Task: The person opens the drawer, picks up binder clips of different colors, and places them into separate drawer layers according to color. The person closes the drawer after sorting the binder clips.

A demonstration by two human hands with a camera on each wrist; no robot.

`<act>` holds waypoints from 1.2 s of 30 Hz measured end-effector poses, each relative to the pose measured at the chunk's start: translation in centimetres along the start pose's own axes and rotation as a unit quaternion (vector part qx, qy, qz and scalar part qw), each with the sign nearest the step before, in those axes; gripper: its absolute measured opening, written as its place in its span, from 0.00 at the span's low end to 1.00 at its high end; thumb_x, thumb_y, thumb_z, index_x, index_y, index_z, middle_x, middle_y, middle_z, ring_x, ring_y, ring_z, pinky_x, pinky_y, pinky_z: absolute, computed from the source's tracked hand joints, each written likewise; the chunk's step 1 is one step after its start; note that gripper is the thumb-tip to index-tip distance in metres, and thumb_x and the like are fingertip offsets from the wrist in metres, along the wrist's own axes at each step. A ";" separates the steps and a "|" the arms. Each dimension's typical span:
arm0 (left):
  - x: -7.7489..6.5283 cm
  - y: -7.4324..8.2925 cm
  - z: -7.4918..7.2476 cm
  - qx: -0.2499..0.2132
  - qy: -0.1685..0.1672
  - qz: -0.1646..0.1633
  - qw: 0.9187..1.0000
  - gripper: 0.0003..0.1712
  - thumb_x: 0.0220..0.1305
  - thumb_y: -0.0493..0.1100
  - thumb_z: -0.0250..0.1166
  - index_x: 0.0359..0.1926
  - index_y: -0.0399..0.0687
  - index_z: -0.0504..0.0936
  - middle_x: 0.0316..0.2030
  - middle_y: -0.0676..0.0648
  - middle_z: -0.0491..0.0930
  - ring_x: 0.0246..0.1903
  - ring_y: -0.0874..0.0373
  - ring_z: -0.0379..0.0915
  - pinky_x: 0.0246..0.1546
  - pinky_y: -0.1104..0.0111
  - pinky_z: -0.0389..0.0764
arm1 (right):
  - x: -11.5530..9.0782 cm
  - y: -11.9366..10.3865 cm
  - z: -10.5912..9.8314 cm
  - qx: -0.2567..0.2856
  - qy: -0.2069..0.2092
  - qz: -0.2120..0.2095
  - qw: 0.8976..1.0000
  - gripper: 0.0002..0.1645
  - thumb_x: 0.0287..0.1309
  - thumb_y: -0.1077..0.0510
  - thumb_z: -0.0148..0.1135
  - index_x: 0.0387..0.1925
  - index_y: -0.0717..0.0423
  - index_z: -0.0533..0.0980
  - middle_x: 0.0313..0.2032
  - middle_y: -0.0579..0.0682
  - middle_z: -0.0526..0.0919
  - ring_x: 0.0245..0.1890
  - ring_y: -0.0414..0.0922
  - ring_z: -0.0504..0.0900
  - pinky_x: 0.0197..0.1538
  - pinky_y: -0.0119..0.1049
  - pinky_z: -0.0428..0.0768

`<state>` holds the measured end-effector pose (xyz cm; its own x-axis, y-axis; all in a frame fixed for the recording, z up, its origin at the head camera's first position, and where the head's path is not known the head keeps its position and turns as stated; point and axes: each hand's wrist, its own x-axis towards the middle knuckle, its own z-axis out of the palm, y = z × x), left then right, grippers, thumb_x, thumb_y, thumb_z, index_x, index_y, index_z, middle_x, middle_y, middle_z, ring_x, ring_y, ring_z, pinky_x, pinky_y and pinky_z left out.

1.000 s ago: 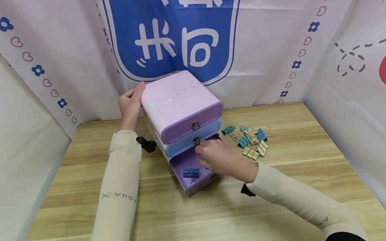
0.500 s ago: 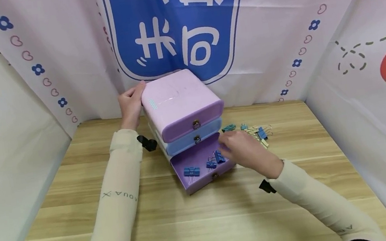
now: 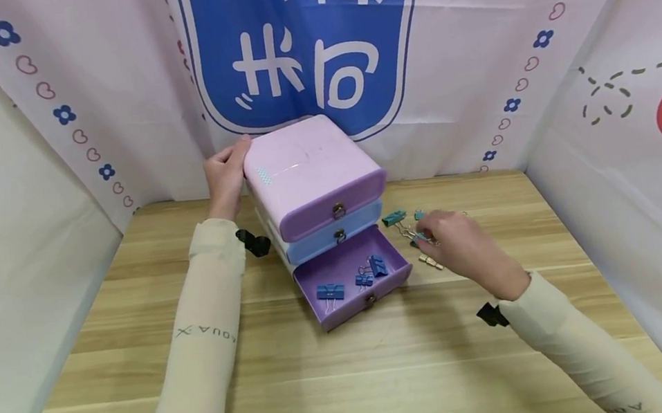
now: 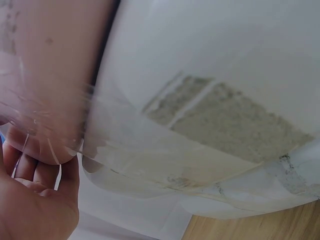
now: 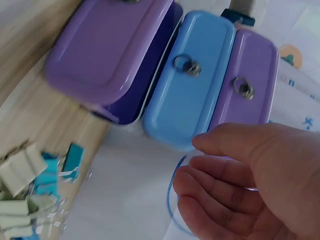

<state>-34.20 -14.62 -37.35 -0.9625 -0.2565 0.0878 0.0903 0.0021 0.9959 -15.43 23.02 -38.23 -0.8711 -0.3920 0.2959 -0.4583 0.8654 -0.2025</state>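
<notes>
A small drawer box [image 3: 313,167] stands on the table with a pink top, a purple upper drawer and a blue middle drawer [image 5: 187,75]. My left hand [image 3: 227,182] grips its back left corner; in the left wrist view the fingers [image 4: 45,175] bend around that corner. The purple bottom drawer [image 3: 345,313] is pulled out and holds blue binder clips [image 3: 330,292]. My right hand [image 3: 468,248] hovers over a pile of binder clips, hiding much of it. The right wrist view shows its fingers [image 5: 215,182] loosely bent with nothing between them.
A teal binder clip [image 3: 394,218] and a gold one [image 3: 430,262] show at the pile's edges, right of the box. More cream and teal clips [image 5: 22,170] appear in the right wrist view. A printed cloth [image 3: 446,79] hangs behind the wooden table [image 3: 355,391].
My right hand has moved right, from above the open drawer to the clip pile, uncovering the blue clips in the drawer. My left hand stays at the box corner.
</notes>
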 end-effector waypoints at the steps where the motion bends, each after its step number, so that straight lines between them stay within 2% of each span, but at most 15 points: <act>1: 0.0 0.0 0.0 -0.001 0.000 0.000 1.000 0.29 0.65 0.66 0.72 0.52 0.49 0.91 0.35 0.58 0.84 0.38 0.64 0.74 0.38 0.73 0.74 | -0.1 0.3 -0.1 -0.001 -0.002 0.005 1.000 0.04 0.63 0.61 0.71 0.35 0.59 0.85 0.30 0.50 0.86 0.29 0.43 0.82 0.34 0.40 0.83; 11: 0.1 0.0 0.0 -0.007 0.000 0.011 1.000 0.26 0.66 0.65 0.72 0.48 0.49 0.92 0.31 0.59 0.82 0.35 0.65 0.73 0.35 0.73 0.73 | -0.9 4.7 -0.2 -0.003 -0.019 0.059 0.998 0.06 0.65 0.63 0.68 0.38 0.65 0.85 0.34 0.58 0.89 0.32 0.50 0.86 0.38 0.47 0.87; 16: 0.0 0.0 -0.1 -0.003 -0.002 0.012 1.000 0.27 0.66 0.65 0.72 0.49 0.48 0.92 0.32 0.58 0.83 0.35 0.65 0.74 0.35 0.73 0.74 | -1.0 6.8 -0.1 -0.012 -0.017 0.082 0.996 0.09 0.67 0.62 0.67 0.38 0.67 0.85 0.34 0.60 0.89 0.31 0.52 0.87 0.38 0.50 0.87; 24: 0.0 0.0 -0.1 0.003 -0.003 -0.004 1.000 0.29 0.66 0.67 0.71 0.51 0.49 0.91 0.34 0.58 0.83 0.37 0.64 0.74 0.37 0.73 0.74 | -0.9 9.6 0.2 -0.014 -0.035 0.121 0.992 0.11 0.69 0.62 0.64 0.41 0.70 0.84 0.36 0.64 0.90 0.32 0.55 0.88 0.40 0.53 0.87; 29: -0.1 0.0 -0.1 0.003 -0.005 0.002 1.000 0.29 0.65 0.67 0.71 0.50 0.49 0.91 0.34 0.58 0.83 0.36 0.64 0.74 0.36 0.73 0.75 | -0.6 11.3 0.7 -0.017 -0.040 0.145 0.988 0.13 0.69 0.61 0.62 0.42 0.71 0.84 0.36 0.65 0.89 0.32 0.56 0.87 0.42 0.56 0.86; 34: -0.2 0.1 -0.1 0.006 -0.003 0.000 1.000 0.29 0.65 0.68 0.70 0.52 0.50 0.91 0.35 0.58 0.84 0.38 0.64 0.74 0.37 0.73 0.75 | -0.1 12.5 1.1 -0.021 -0.045 0.158 0.986 0.15 0.68 0.61 0.61 0.42 0.73 0.84 0.39 0.69 0.89 0.33 0.58 0.87 0.46 0.59 0.85; 36: -0.2 0.0 -0.1 0.010 -0.003 -0.003 1.000 0.30 0.65 0.68 0.70 0.52 0.50 0.91 0.36 0.58 0.83 0.38 0.64 0.74 0.38 0.72 0.75 | 0.1 12.9 1.3 -0.023 -0.049 0.163 0.985 0.16 0.68 0.60 0.60 0.42 0.73 0.84 0.41 0.71 0.89 0.36 0.62 0.88 0.49 0.61 0.85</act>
<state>-34.01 -14.67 -37.34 -0.9645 -0.2510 0.0819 0.0795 0.0197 0.9966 -21.70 33.72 -42.05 -0.9846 -0.1169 0.1301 -0.1445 0.9626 -0.2291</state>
